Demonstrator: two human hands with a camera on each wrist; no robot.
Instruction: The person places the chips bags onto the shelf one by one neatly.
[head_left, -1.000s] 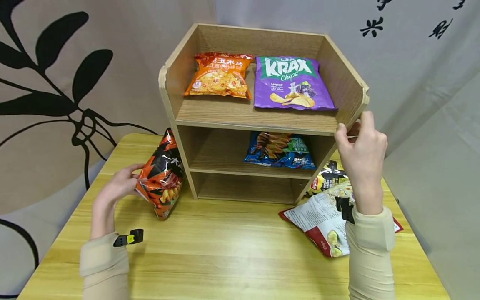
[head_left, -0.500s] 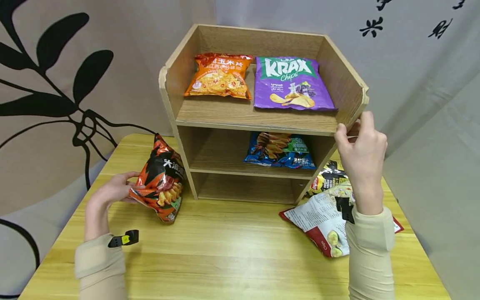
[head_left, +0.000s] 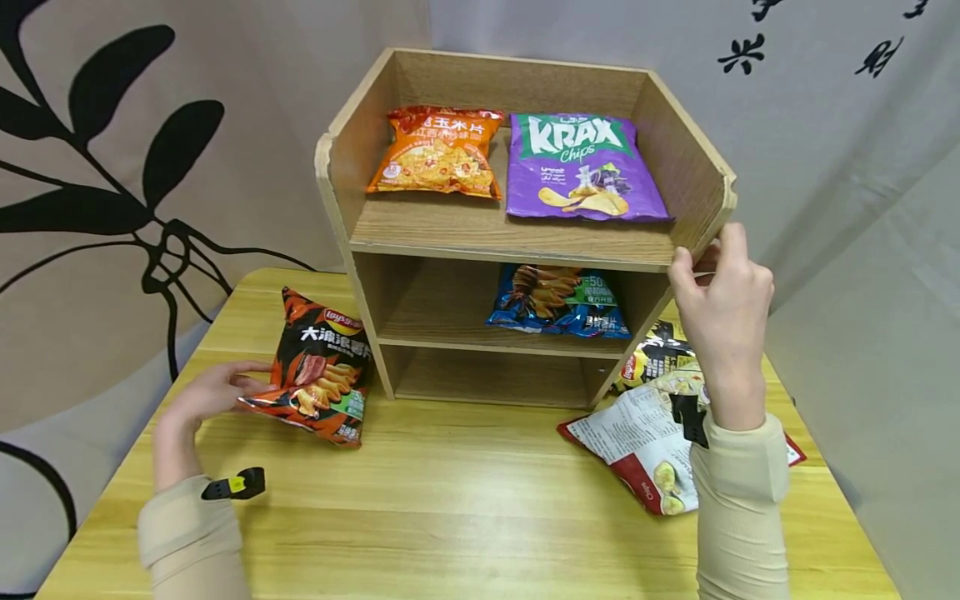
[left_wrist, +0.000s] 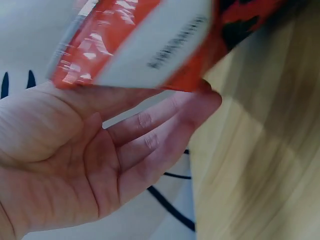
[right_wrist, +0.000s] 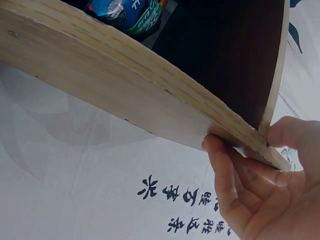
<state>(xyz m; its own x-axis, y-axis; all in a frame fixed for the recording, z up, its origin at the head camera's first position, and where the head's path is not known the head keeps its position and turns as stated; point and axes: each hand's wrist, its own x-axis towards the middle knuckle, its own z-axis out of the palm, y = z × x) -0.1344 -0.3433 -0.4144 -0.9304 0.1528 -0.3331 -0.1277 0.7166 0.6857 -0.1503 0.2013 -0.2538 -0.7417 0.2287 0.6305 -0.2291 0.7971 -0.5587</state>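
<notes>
My left hand [head_left: 204,395] pinches the lower left edge of an orange and black chip bag [head_left: 324,362], which stands tilted on the table beside the shelf's left side. In the left wrist view, that bag [left_wrist: 155,47] lies against the thumb and fingertips, its white back panel showing. With thumb and curled fingers, my right hand [head_left: 725,321] grips the right side panel of the small wooden shelf [head_left: 480,233]. The right wrist view shows the fingers under the panel [right_wrist: 165,102] and the thumb at its inner edge.
An orange snack bag [head_left: 442,154] and a purple chip bag [head_left: 581,171] lie on the top shelf. The middle level holds a blue chip bag [head_left: 558,304]. Right of the shelf are a white and red bag [head_left: 645,442] and a yellow and black bag [head_left: 660,354].
My left hand has moved left and slightly toward me. The orange and black chip bag has turned so its printed front faces up more. My right hand stays on the shelf.
</notes>
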